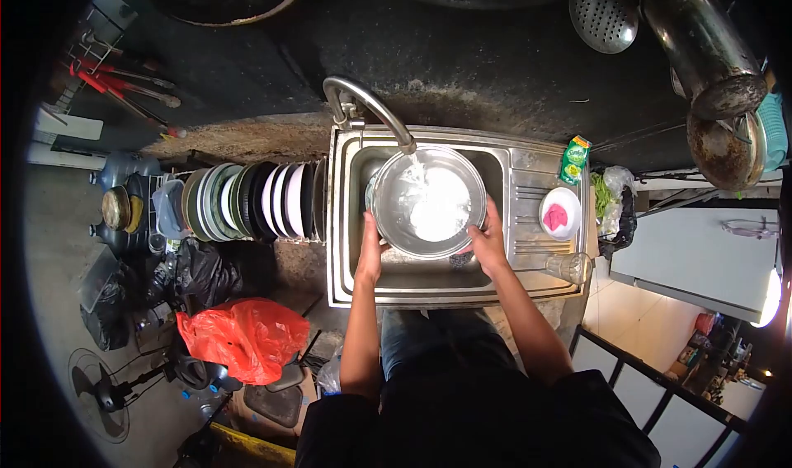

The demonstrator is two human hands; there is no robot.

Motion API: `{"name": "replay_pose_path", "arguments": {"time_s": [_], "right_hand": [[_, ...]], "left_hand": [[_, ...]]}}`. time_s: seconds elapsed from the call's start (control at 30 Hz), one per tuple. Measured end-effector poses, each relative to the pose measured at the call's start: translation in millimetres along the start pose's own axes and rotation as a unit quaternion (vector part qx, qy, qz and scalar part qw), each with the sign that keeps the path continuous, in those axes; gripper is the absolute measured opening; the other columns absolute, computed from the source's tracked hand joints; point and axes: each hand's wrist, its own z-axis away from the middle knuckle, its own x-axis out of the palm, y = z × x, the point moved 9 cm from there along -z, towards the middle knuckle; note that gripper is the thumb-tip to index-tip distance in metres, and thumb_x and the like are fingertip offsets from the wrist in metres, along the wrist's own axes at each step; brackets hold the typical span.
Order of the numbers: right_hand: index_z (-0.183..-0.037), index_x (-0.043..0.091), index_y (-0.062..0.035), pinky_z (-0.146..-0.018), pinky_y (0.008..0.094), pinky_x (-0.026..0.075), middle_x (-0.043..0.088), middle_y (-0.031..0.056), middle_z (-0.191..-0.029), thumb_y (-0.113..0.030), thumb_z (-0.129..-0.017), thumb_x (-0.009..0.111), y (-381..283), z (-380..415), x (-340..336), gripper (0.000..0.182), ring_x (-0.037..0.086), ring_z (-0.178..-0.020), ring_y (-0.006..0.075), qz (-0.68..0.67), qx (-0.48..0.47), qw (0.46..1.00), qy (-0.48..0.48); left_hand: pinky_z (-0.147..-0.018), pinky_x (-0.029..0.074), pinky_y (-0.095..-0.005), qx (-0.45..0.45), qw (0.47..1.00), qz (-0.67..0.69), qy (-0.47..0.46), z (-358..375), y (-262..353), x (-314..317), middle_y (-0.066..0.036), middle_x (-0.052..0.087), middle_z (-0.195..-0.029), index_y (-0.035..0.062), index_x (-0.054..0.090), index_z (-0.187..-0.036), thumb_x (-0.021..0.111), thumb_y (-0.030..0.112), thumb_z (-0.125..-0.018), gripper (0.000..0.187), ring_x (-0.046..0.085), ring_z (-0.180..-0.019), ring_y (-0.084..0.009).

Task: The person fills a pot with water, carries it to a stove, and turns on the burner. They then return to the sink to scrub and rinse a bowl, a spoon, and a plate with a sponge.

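Observation:
A round metal bowl (388, 225) is held over the basin of the steel sink (337, 245), under a curved tap (375, 109). Water runs from the spout into it, and its inside shines brightly. My left hand (370, 249) grips the bowl's left side. On the right side, my right hand (488, 239) holds the rim, thumb on top. Below the bowl, a dark scrubber lies partly hidden in the basin near my right hand.
On the drainboard stand a green packet (575, 160), a white bowl (571, 230) with a pink sponge, and a glass (569, 268). Racked plates (247, 202) line the sink's left side. A red bag (245, 336) lies lower left. Blackened pots (701, 47) hang upper right.

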Motion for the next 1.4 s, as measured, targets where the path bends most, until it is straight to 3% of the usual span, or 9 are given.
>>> {"name": "replay_pose_path", "arguments": {"time_s": [0.3, 0.5, 0.6, 0.63, 0.7, 0.9, 1.07, 1.3, 1.4], "right_hand": [[-0.145, 0.023, -0.0173, -0.049, 0.0352, 0.060, 0.050, 0.0112, -0.123, 0.011, -0.081, 0.043, 47, -21, -5, 0.074, 0.059, -0.092, 0.0227, -0.082, 0.069, 0.992, -0.066], [-0.148, 0.016, -0.0175, -0.047, 0.0313, 0.056, 0.043, 0.0104, -0.135, 0.001, -0.082, 0.055, 123, 9, 35, 0.079, 0.058, -0.095, 0.0191, -0.202, 0.151, 0.963, -0.093], [-0.146, 0.018, -0.0089, -0.081, 0.0453, 0.052, 0.038, 0.0227, -0.138, 0.003, -0.077, 0.057, 131, 11, 38, 0.081, 0.054, -0.111, 0.0359, 0.201, -0.068, 0.977, -0.013], [-0.143, 0.020, 0.0003, -0.110, 0.0461, 0.027, 0.036, 0.0244, -0.141, -0.002, -0.073, 0.061, 84, 30, 39, 0.081, 0.033, -0.133, 0.0372, 0.286, -0.053, 0.954, 0.076], [-0.140, 0.029, -0.0001, -0.110, 0.0437, 0.027, 0.028, 0.0252, -0.145, 0.000, -0.071, 0.061, 13, 50, 71, 0.076, 0.029, -0.134, 0.0397, 0.498, -0.238, 0.832, 0.064], [-0.120, 0.054, 0.0011, -0.101, 0.0472, 0.036, 0.045, 0.0201, -0.131, -0.004, -0.071, 0.061, 91, 26, 168, 0.050, 0.042, -0.124, 0.0351, 0.245, -0.262, 0.888, -0.289], [-0.101, 0.064, -0.0055, -0.088, 0.0414, 0.043, 0.054, 0.0162, -0.116, -0.013, -0.067, 0.067, 69, -13, 147, 0.035, 0.052, -0.107, 0.0326, 0.518, -0.343, 0.777, -0.106], [-0.095, 0.066, -0.0010, -0.080, 0.0406, 0.050, 0.066, 0.0208, -0.091, -0.006, -0.071, 0.058, 137, -29, 192, 0.025, 0.063, -0.088, 0.0360, 0.163, -0.038, 0.910, -0.380], [-0.099, 0.063, -0.0023, -0.080, 0.0431, 0.050, 0.065, 0.0190, -0.097, -0.008, -0.073, 0.058, 157, -96, 157, 0.027, 0.062, -0.092, 0.0372, 0.465, -0.049, 0.852, -0.234]], "left_hand": [[-0.065, 0.061, -0.0424, -0.128, 0.986, -0.074, -0.074, 33, 2, 14, -0.023, 0.034, -0.140, 0.0278, -0.003, -0.149, 0.050, 0.012, -0.088, 0.082, 0.052, -0.113, -0.0390], [-0.063, 0.062, -0.0372, -0.127, 0.985, -0.111, 0.022, 44, -23, -36, -0.020, 0.045, -0.127, 0.0103, 0.011, -0.145, 0.041, 0.000, -0.088, 0.065, 0.059, -0.102, -0.0315], [-0.097, 0.045, -0.0410, 0.097, 0.961, -0.256, 0.040, 51, 6, -38, -0.022, 0.040, -0.136, 0.0098, 0.002, -0.149, 0.040, -0.013, -0.078, 0.084, 0.051, -0.114, -0.0328], [-0.111, 0.024, -0.0392, 0.143, 0.950, -0.274, 0.040, 61, 23, -27, -0.026, 0.035, -0.141, 0.0080, 0.003, -0.150, 0.040, -0.014, -0.073, 0.088, 0.042, -0.127, -0.0352], [-0.113, 0.017, -0.0403, 0.250, 0.892, -0.368, 0.077, 72, 44, -15, -0.030, 0.030, -0.143, 0.0063, 0.003, -0.149, 0.042, -0.013, -0.070, 0.091, 0.030, -0.135, -0.0392], [-0.114, 0.014, -0.0378, 0.243, 0.880, -0.402, 0.068, 77, 51, -18, -0.026, 0.018, -0.150, 0.0015, 0.009, -0.148, 0.042, -0.010, -0.068, 0.088, 0.018, -0.140, -0.0373], [-0.111, 0.019, -0.0335, 0.279, 0.883, -0.372, 0.062, 84, 68, -6, -0.025, 0.024, -0.149, 0.0015, 0.014, -0.148, 0.039, -0.011, -0.070, 0.082, 0.024, -0.139, -0.0334], [-0.095, 0.039, -0.0253, 0.140, 0.969, -0.192, 0.068, 20, 10, -52, -0.019, 0.037, -0.141, 0.0116, 0.010, -0.150, 0.037, -0.012, -0.077, 0.082, 0.047, -0.123, -0.0265], [-0.072, 0.055, -0.0291, -0.002, 0.992, -0.096, 0.082, 39, 5, -32, -0.014, 0.046, -0.129, 0.0163, 0.014, -0.146, 0.041, -0.006, -0.084, 0.072, 0.059, -0.099, -0.0213]]}}
